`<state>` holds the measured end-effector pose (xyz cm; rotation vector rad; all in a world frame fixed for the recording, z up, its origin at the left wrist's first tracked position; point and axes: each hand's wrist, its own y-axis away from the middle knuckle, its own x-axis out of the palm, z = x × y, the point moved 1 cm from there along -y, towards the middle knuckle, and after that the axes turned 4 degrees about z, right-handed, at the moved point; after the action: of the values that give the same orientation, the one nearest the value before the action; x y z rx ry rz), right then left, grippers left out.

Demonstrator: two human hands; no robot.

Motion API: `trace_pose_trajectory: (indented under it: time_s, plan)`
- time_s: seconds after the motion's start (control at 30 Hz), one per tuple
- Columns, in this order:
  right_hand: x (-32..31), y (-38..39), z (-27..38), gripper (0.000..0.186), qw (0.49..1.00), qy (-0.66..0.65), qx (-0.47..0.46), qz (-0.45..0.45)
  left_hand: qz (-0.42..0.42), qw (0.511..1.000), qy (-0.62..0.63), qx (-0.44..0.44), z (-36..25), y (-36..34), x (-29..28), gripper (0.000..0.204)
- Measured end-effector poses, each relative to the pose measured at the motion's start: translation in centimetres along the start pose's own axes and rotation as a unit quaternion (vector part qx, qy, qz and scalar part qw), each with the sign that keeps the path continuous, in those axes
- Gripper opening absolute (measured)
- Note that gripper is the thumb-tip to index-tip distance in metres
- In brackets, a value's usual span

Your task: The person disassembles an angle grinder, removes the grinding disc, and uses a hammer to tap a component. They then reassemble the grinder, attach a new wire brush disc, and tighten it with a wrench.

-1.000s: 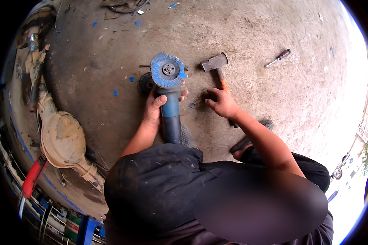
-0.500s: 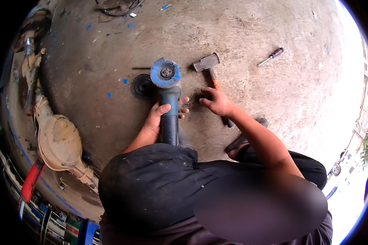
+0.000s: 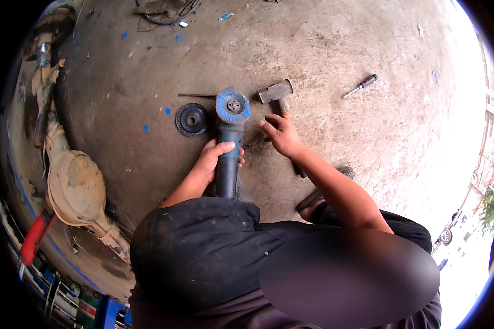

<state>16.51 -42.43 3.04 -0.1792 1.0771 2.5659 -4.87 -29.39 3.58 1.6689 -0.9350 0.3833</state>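
Note:
My left hand [image 3: 212, 159] is wrapped around the blue-and-black body of an angle grinder [image 3: 229, 147]. The grinder points away from me, its rear end close to my dark trousers. A worn blue flap disc [image 3: 223, 105] faces up on its head, with the metal spindle nut [image 3: 233, 105] at the centre. My right hand [image 3: 281, 135] hovers to the right of the grinder with loosely bent fingers and nothing visible in them. It covers part of the handle of a hammer [image 3: 276, 91] on the floor. Left of the grinder head lies a black disc [image 3: 192, 120].
A thin metal rod [image 3: 196, 95] lies beyond the black disc. A screwdriver [image 3: 361, 86] is on the concrete floor at right. Along the left stands a dirty axle housing [image 3: 78, 186], near a red-handled tool [image 3: 35, 236]. A cable and cloth [image 3: 167, 10] lie at the far edge.
The grinder head has shifted slightly right, uncovering the whole black disc. My right hand has come nearer to the grinder. My left hand keeps its hold.

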Motion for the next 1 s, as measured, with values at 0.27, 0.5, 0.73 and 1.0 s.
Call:
trace_pose_trajectory:
  time_s: [0.27, 0.5, 0.73, 1.0]
  plan:
    - [1.6, -3.1, 7.7, 0.073, 0.989, 0.113, -0.067, -0.064, -0.153, 0.946, -0.284, 0.029, -0.7, 0.3, 0.7, 0.052]
    - [3.7, -2.1, 13.6, 0.081, 0.978, 0.206, -0.037, -0.026, -0.232, 0.71, -0.664, 0.045, -2.0, 0.9, 3.6, 0.077]
    - [0.2, -2.0, 10.7, 0.063, 0.975, 0.171, -0.123, -0.067, -0.278, 0.688, -0.661, 0.115, -1.4, 1.1, 4.4, 0.083]
    - [-28.6, -6.1, -3.5, 0.052, 0.874, 0.142, 0.146, -0.441, -0.233, 0.704, -0.617, 0.263, -0.7, -0.6, 2.0, 0.078]
